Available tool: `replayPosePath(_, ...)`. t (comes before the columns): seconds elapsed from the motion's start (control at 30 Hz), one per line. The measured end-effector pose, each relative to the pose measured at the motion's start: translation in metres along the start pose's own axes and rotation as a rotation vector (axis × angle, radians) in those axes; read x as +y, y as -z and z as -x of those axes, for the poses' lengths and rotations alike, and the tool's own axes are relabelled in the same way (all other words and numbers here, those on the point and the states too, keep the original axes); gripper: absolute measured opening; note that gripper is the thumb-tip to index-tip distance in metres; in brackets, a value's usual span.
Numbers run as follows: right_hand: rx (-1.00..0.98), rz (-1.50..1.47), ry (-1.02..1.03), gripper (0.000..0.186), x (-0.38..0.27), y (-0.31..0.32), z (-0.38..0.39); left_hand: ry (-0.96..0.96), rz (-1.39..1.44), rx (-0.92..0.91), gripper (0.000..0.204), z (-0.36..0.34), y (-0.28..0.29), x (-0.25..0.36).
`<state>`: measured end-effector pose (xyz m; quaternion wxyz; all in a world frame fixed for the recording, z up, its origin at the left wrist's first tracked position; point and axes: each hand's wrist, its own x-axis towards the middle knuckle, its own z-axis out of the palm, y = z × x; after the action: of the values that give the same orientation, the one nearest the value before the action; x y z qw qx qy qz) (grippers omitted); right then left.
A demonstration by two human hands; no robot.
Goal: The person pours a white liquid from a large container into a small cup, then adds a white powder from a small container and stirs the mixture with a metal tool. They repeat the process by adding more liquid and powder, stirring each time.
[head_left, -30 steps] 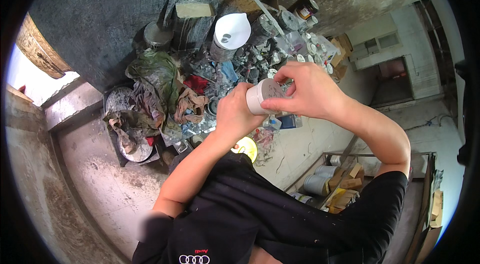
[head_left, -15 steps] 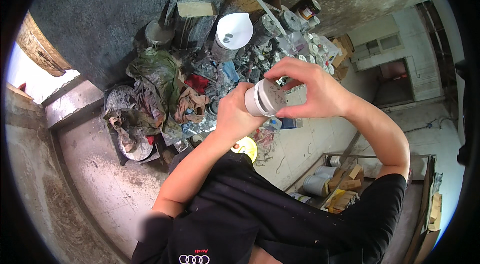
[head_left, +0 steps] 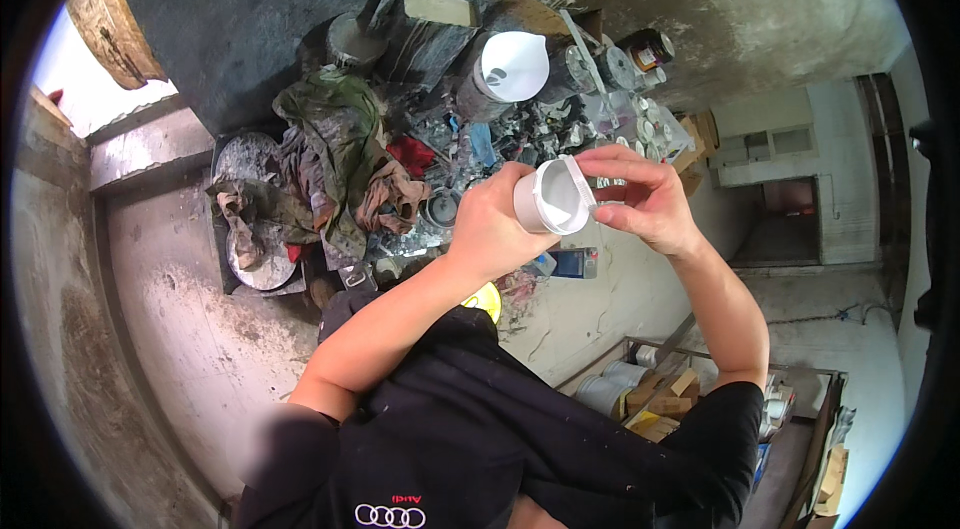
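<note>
Above the front of a cluttered bench, my left hand [head_left: 490, 226] is wrapped round the side of a white plastic tub [head_left: 526, 201], which is tilted so that part of its pale inside shows. My right hand [head_left: 650, 207] grips the tub's white lid [head_left: 581, 181] at its edge between thumb and fingers. The lid stands on edge at the tub's rim, swung away from the mouth; whether it still touches the rim I cannot tell. What the tub contains, if anything, is unclear.
Stained rags [head_left: 335, 154] and a red cloth [head_left: 408, 157] lie at the bench's left. A white paper cone [head_left: 515, 67] tops a can at the back. Several small pots [head_left: 650, 129] stand farther right. A rack with metal cans [head_left: 600, 395] and cardboard boxes [head_left: 668, 397] is at lower right.
The lid has come away from the tub's mouth, and the inside now shows. Both hands sit a little farther right and lower in the picture; the view has shifted too.
</note>
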<state>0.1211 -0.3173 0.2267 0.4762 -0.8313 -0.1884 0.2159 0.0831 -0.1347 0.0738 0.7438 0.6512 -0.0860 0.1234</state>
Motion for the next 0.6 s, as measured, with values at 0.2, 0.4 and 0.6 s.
replayPosePath(0.2,0.042,-0.179,-0.021,0.051,0.012,0.005,0.01,-0.033,-0.055,0.007,0.06,-0.001,0.001,0.001)
replayPosePath(0.4,0.092,-0.214,-0.086,0.046,0.022,-0.004,0.012,0.014,-0.021,-0.016,0.059,0.002,-0.002,0.007)
replayPosePath(0.6,0.282,-0.315,-0.272,0.046,0.011,-0.009,0.016,0.037,-0.062,-0.062,0.059,0.006,-0.007,0.008)
